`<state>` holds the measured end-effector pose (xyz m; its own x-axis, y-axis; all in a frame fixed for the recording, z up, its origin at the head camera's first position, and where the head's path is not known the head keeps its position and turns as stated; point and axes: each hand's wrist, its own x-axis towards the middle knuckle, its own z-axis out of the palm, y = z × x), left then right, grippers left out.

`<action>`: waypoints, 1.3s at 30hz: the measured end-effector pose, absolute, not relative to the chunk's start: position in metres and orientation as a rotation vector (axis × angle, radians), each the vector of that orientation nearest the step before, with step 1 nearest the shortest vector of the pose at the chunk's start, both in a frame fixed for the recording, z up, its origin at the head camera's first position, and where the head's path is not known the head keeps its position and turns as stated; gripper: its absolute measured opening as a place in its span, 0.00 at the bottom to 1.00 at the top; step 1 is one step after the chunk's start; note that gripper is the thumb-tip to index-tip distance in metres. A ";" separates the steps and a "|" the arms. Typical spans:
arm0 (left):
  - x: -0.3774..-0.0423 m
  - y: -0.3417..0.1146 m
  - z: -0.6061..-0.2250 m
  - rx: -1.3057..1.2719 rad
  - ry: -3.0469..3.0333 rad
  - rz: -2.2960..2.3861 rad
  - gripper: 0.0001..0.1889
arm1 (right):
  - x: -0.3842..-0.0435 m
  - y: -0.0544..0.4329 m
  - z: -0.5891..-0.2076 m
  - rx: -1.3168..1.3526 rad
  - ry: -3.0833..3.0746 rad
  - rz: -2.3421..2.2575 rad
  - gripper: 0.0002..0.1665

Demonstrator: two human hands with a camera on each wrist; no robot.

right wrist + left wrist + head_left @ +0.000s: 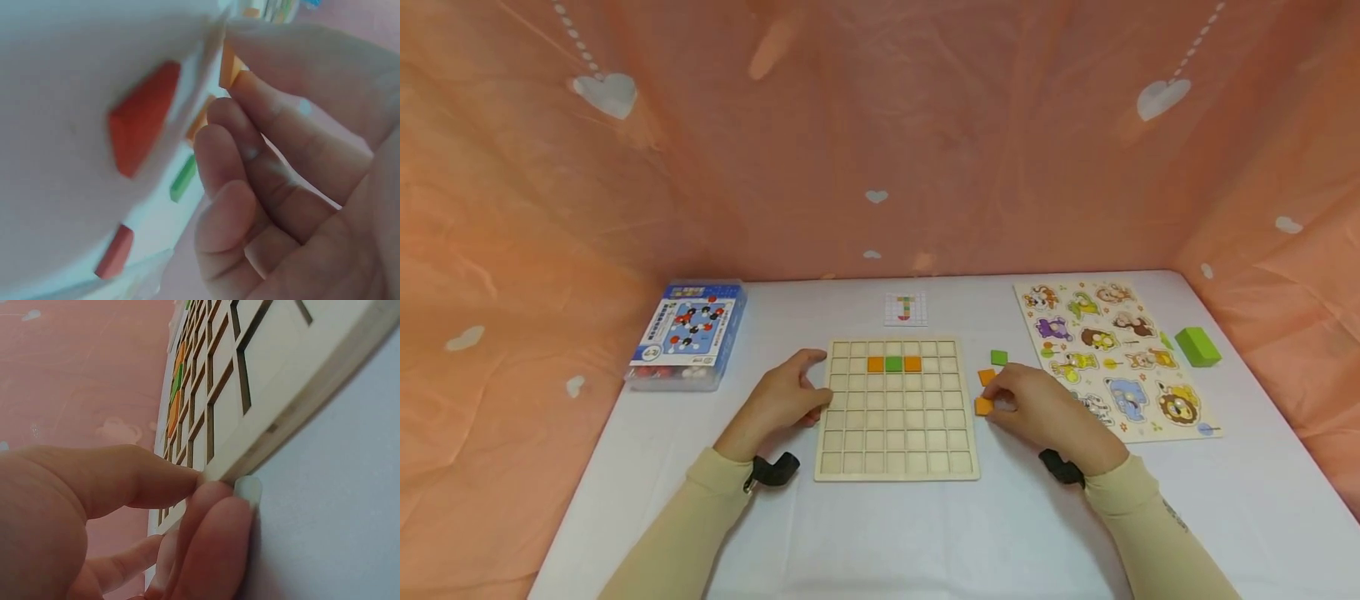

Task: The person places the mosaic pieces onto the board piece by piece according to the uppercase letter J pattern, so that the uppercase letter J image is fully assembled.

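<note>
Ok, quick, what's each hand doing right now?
Left hand: closed, holding the left edge of the wooden grid board.
Right hand: closed, pinching an orange tile between thumb and finger.

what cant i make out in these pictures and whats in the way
Head view: small lettering on the boxed set, too small.
Head view: fine squares on the pattern card, too small.
Head view: near left corner of the animal board, hidden by the right hand.
Left wrist view: grid board, cut off by top and right edges.
</note>
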<state>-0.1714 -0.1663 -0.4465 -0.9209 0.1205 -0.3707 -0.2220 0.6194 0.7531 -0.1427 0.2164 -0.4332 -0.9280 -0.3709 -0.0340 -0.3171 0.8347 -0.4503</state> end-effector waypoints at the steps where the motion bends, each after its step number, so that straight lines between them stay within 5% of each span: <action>1: -0.172 -0.166 -0.446 -0.077 2.460 1.216 0.39 | -0.144 0.216 -0.431 -0.544 2.903 -0.678 0.09; 20: -0.176 -0.167 -0.446 -0.049 2.490 1.204 0.39 | -0.194 0.119 -0.425 -0.744 2.790 -0.807 0.12; 39: -0.169 -0.165 -0.446 -0.062 2.501 1.212 0.38 | -0.192 0.099 -0.434 -0.737 2.852 -0.675 0.10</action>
